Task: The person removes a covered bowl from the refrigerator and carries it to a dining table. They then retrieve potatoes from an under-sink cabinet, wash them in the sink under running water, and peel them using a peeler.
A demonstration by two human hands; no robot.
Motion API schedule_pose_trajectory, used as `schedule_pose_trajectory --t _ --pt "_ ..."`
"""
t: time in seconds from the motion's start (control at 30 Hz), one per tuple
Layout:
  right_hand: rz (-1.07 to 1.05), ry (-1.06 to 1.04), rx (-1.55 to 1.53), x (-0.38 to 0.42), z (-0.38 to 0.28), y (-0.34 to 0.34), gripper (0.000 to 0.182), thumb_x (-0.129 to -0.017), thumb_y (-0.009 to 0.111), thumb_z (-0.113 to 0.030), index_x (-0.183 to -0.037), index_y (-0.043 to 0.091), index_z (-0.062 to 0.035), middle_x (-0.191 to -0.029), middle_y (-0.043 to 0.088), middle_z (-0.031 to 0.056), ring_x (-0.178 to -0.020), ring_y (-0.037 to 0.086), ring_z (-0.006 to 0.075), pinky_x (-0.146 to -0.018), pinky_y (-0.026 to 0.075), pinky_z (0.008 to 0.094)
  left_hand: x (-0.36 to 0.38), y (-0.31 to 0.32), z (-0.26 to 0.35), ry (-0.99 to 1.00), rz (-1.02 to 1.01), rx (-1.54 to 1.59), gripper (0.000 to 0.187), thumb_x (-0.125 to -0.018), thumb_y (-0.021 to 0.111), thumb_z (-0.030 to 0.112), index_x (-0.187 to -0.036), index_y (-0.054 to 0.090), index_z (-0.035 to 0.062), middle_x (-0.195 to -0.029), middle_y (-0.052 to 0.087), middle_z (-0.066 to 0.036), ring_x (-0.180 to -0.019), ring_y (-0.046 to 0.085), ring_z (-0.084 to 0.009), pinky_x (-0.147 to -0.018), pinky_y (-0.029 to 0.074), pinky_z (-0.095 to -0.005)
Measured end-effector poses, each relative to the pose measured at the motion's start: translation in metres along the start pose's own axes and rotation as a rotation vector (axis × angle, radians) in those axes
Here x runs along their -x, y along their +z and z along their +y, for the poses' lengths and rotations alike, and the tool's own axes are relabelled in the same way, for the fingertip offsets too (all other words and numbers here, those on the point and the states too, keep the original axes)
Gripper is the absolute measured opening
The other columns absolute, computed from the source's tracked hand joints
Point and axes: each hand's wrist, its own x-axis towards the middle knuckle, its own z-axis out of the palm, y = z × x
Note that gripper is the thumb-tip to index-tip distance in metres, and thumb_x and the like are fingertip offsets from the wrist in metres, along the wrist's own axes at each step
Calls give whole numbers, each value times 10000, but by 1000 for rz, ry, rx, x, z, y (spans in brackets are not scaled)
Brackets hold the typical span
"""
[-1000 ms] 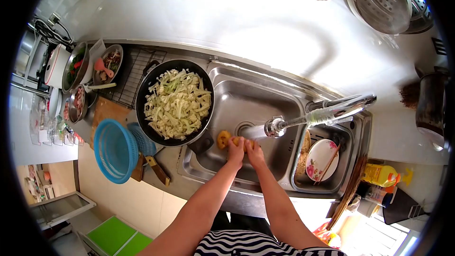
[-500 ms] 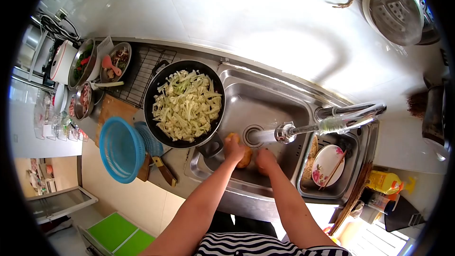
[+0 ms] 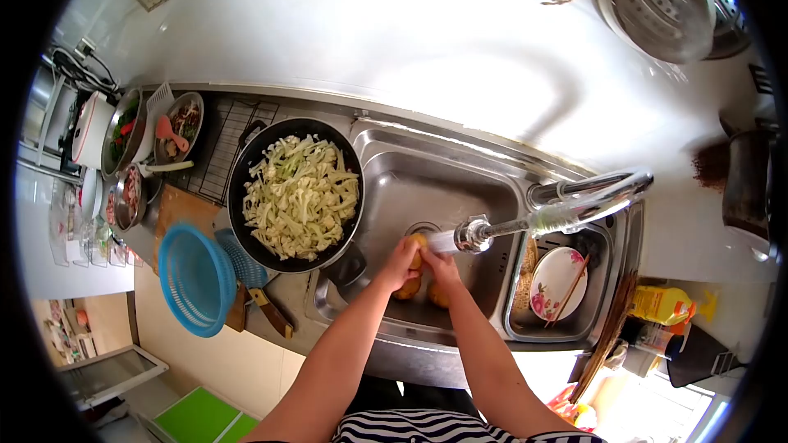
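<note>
Both hands are together in the large steel sink, under the faucet. My left hand is closed around a yellowish-brown potato. My right hand grips the same potato from the other side, its fingers partly hidden. Water from the faucet head runs onto the potato. Below my hands, a second potato and a third potato lie on the floor of the sink.
Left of the sink stands a black pan full of cut cauliflower. Beyond it are a blue basket, a knife and bowls of food. A flowered plate with chopsticks sits in the small right basin.
My hands were apart, low in the sink; now they have come together under the water, with a potato raised between them. The view has shifted slightly.
</note>
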Motion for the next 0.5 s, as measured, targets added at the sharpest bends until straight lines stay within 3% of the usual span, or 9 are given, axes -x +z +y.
schedule_pose_trajectory --t 0.03,0.1,0.17,0.23,0.27,0.33,0.37,0.47,0.5 --pt "6 -2 -7 4 -9 5 371 -812 631 -294 -1008 610 20 -993 644 130 -767 652 302 -751 510 394 3 5 -4 399 -52 -115 314 -880 482 419 -1074 479 173 -816 515 -35 -604 513 -133 -409 393 -238" --pt "-6 289 -350 12 -31 14 390 -800 659 -279 -1018 568 31 -904 623 80 -773 626 233 -679 505 370 2 11 6 -429 -223 670 314 -901 418 449 -981 492 155 -631 469 -12 -449 451 -120 -332 310 -218" --pt "89 389 -269 19 -54 25 421 -773 690 -257 -1070 536 -2 -888 611 76 -779 611 213 -631 493 347 13 30 29 -458 -57 605 344 -914 376 488 -896 478 160 -522 376 13 -340 346 -100 -298 235 -195" --pt "316 104 -254 11 -40 27 419 -767 691 -259 -1073 547 -12 -907 619 82 -770 602 209 -644 497 347 14 34 27 -413 83 164 404 -921 373 506 -1017 505 136 -592 513 -47 -432 498 -190 -362 382 -300" --pt "315 103 -250 7 -33 24 419 -767 691 -259 -1073 547 -12 -907 619 82 -770 602 209 -644 497 347 16 41 24 -411 82 168 404 -921 373 506 -1017 505 136 -592 513 -47 -432 498 -190 -362 382 -300" --pt "389 19 -299 -8 -7 14 386 -762 681 -214 -1072 552 -22 -879 621 79 -723 607 226 -634 494 355 19 60 10 20 403 -777 463 -932 372 494 -1166 492 113 -724 627 -138 -612 608 -320 -554 481 -445" --pt "387 21 -299 -22 7 3 386 -762 681 -214 -1072 552 -22 -879 621 79 -723 607 226 -634 494 355 21 65 4 17 404 -778 463 -932 372 494 -1166 492 113 -724 627 -138 -612 608 -320 -554 481 -445" --pt "324 148 425 -39 20 -15 353 -775 635 -160 -1087 549 -21 -871 623 70 -734 597 222 -656 495 355 15 66 -20 175 412 -569 530 -932 363 486 -1264 445 81 -852 655 -197 -774 623 -395 -717 461 -522" --pt "328 176 186 -25 2 -8 283 -802 605 -168 -1052 545 -48 -897 613 68 -782 592 223 -673 499 372 5 62 -40 244 446 -421 536 -929 346 492 -1232 476 70 -823 656 -188 -758 624 -391 -706 469 -511"
